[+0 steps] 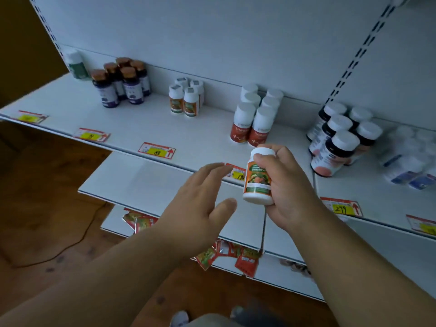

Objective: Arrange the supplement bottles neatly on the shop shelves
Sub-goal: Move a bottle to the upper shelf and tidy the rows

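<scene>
L hand [207,192] hovers open, fingers spread, just left of a white supplement bottle [258,177] that the R hand [286,185] grips upright in front of the shelf [141,123] edge. On the shelf, left to right: 1 green-label bottle [76,64], 5 brown-cap bottles [122,81], 4 small white ones [187,97], 6 red-label [256,112], 5 dark w/ white caps [339,135].

A price tag [157,150] on the front edge of the upper shelf [132,123] reads 88 on yellow, with a red arrow. A tag farther right [341,207] reads 299. The print on the other tags and on the bottle labels is too blurred to read.
</scene>
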Tool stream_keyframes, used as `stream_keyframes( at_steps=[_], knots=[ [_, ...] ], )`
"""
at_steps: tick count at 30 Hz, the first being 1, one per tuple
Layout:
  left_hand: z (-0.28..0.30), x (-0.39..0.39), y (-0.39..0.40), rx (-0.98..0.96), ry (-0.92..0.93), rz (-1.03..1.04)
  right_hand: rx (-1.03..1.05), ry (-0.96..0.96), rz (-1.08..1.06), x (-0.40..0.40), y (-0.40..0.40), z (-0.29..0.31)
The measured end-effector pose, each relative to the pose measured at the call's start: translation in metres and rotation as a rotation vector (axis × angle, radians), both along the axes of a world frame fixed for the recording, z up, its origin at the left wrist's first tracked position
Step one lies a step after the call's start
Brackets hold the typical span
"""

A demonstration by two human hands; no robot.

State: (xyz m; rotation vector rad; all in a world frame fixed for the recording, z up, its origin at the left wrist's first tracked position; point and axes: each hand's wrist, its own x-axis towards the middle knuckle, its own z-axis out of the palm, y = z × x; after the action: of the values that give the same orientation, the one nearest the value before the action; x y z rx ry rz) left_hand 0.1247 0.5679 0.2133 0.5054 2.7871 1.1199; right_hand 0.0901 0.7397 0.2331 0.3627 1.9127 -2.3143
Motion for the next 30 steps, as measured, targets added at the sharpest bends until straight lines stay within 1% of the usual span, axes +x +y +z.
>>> stream_keyframes(
  at_steps=[3,4,8,11,13,16,19,20,22,24,27,30],
  knots=[
    [0.004,-0.03,-0.02,-0.034,0.041,-0.021,0.06,0.066,0.01,-0.027,-0.023,0.004],
    [0.004,-0.045,-0.026,-0.052,0.04,-0.016,0.11,0.096,0.017,-0.038,-0.028,0.004],
    [-0.001,-0.107,-0.048,-0.196,0.051,0.09,0.381,0.225,0.095,-0.102,-0.05,0.003],
    [-0.01,-0.138,-0.059,-0.276,-0.006,0.168,0.593,0.293,0.128,-0.149,-0.07,-0.004],
    [-0.013,-0.154,-0.068,-0.317,-0.029,0.184,0.69,0.313,0.125,-0.169,-0.083,-0.01],
    [-0.013,-0.193,-0.093,-0.402,-0.009,0.185,0.77,0.36,0.156,-0.202,-0.109,-0.01],
    [-0.027,-0.227,-0.125,-0.49,-0.042,0.164,0.981,0.468,0.229,-0.235,-0.14,-0.016],
    [-0.035,-0.238,-0.136,-0.51,-0.054,0.153,1.053,0.49,0.257,-0.242,-0.151,-0.019],
    [-0.048,-0.261,-0.156,-0.538,-0.056,0.104,1.134,0.505,0.276,-0.253,-0.17,-0.026],
    [-0.053,-0.289,-0.173,-0.576,-0.014,0.006,1.206,0.5,0.235,-0.265,-0.186,-0.033],
    [-0.057,-0.326,-0.191,-0.685,0.026,-0.188,1.27,0.393,0.13,-0.281,-0.206,-0.041],
    [-0.063,-0.345,-0.203,-0.66,0.033,-0.257,1.341,0.298,0.077,-0.29,-0.22,-0.043]
  ],
)
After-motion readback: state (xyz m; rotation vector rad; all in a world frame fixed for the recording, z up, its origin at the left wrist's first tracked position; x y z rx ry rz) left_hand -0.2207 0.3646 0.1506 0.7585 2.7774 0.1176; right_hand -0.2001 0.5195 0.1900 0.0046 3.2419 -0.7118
